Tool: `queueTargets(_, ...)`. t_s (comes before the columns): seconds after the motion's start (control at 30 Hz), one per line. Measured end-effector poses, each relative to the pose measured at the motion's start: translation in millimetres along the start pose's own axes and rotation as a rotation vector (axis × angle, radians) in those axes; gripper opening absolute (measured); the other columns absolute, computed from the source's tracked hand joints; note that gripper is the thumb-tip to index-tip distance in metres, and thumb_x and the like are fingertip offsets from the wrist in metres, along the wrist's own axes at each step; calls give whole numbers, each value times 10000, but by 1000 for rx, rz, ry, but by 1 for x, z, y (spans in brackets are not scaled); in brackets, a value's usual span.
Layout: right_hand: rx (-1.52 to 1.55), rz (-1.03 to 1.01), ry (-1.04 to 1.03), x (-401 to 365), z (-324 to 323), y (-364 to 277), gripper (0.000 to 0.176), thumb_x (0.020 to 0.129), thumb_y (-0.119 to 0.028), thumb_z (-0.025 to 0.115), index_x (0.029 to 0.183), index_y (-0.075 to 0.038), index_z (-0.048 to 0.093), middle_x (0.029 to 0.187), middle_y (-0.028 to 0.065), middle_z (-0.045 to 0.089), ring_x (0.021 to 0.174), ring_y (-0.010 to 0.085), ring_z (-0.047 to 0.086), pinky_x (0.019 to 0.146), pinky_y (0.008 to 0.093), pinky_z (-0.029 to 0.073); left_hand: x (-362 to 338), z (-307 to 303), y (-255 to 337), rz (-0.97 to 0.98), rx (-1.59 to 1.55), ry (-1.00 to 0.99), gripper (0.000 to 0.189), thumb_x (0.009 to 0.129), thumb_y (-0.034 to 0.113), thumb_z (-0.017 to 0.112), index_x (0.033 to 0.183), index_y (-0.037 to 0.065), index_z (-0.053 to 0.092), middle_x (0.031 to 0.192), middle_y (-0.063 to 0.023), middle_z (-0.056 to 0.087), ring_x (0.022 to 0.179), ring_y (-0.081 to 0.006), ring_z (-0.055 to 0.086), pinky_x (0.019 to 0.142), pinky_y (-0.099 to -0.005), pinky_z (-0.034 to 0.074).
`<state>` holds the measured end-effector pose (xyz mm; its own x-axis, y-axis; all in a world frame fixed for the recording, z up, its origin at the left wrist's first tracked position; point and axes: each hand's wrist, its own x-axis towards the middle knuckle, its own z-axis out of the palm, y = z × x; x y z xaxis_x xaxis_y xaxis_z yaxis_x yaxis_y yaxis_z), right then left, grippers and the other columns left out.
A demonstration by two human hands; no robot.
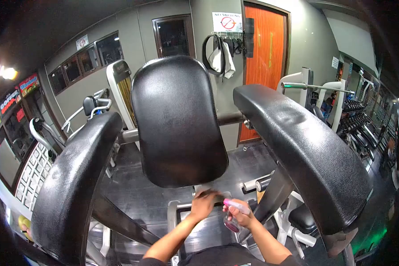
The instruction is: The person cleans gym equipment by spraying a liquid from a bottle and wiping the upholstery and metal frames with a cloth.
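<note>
My right hand (240, 213) is wrapped round a spray bottle (231, 222) with a pink and white top, low in the middle of the view. Just left of the nozzle, my left hand (204, 204) is closed round something dark that I cannot make out; motion blurs it. Both hands are below a black padded backrest (177, 119). A long black arm pad (306, 150) rises on the right, and another arm pad (77, 177) stands on the left. Neither hand touches the pads.
Metal frame bars (173, 221) surround my forearms. A orange-brown door (265, 57) and hooks with a hanging white cloth (215, 61) are at the back wall. Dumbbell racks (357, 122) stand at the right, with another machine (91, 106) at the left.
</note>
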<state>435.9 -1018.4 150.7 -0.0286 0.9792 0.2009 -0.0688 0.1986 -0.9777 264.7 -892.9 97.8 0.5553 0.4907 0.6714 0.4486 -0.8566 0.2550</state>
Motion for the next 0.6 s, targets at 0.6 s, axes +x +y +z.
queueTargets(0.6,-16,190,23,-11,-3,30,369,942,-275,609,1122,48,614,889,87,660,623,101,599,581,255,507,-203,28,34,-1739,-1887,506,471,937,402,594,1296,106,522,1251,-92,599,1165,-291,569,1029,-515,429)
